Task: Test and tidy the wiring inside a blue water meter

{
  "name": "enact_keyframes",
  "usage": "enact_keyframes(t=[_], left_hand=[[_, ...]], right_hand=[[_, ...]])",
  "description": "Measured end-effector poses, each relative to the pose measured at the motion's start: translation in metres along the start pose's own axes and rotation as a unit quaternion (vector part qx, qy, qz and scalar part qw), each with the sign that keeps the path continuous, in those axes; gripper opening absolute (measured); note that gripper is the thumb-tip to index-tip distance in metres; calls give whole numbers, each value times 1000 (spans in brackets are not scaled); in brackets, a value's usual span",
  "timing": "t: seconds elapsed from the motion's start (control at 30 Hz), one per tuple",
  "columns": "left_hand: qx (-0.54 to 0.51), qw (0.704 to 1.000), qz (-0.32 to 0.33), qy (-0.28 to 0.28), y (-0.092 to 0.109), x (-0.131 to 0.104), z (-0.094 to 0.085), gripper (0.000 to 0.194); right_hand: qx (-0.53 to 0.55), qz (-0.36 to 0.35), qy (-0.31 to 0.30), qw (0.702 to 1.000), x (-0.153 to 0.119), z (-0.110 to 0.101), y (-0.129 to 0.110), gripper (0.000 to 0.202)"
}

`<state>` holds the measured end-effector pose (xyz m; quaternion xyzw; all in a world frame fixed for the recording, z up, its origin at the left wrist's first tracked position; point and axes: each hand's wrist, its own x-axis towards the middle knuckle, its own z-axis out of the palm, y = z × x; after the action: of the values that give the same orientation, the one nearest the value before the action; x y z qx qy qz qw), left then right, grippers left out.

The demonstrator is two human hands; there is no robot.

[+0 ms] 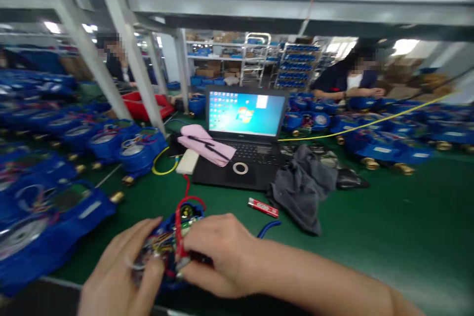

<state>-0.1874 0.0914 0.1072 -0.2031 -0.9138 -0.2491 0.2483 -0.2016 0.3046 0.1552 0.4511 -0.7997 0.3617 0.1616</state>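
In the head view, a blue meter housing (170, 284) lies low at the table's front edge, its circuit board and thin coloured wires exposed. My left hand (122, 271) grips the housing from the left, fingers along its far side and thumb over the wires. My right hand (225, 256) is closed over the right part of the housing, pinching the lower end of a red cable (178, 222). What sits under its curled fingers is hidden. From the housing, the cable loops up towards a white box (187, 162) beside the laptop.
Behind the housing stands an open laptop (242, 118) with a pink cloth (207, 144). A grey cloth (303, 182), a red-and-white battery (263, 207) and a blue tool handle (269, 228) lie right. Rows of blue meters (137, 155) flank both sides. Co-workers sit beyond the shelf posts.
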Motion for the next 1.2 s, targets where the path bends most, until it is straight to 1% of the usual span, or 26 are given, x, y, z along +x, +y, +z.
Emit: enact_keyframes(t=[0.03, 0.1, 0.17, 0.23, 0.43, 0.9, 1.2], left_hand=[[16, 1000, -4, -2, 6, 0, -10, 38], [45, 999, 3, 0, 18, 5, -19, 34], [59, 998, 8, 9, 25, 11, -18, 31], [62, 998, 8, 14, 28, 13, -16, 31], [47, 999, -2, 6, 27, 9, -16, 32], [57, 998, -3, 14, 28, 13, -17, 31], [52, 999, -10, 8, 30, 11, -18, 32]], right_hand=[[12, 13, 2, 1000, -1, 0, -1, 17], [37, 35, -12, 999, -1, -2, -2, 14], [58, 40, -22, 997, -1, -3, -4, 11], [69, 38, -18, 997, -1, -4, -6, 10], [67, 51, -23, 996, -2, -3, -7, 11], [67, 53, -20, 996, -2, -3, -7, 12], [71, 64, -35, 995, -4, -3, -8, 14]])
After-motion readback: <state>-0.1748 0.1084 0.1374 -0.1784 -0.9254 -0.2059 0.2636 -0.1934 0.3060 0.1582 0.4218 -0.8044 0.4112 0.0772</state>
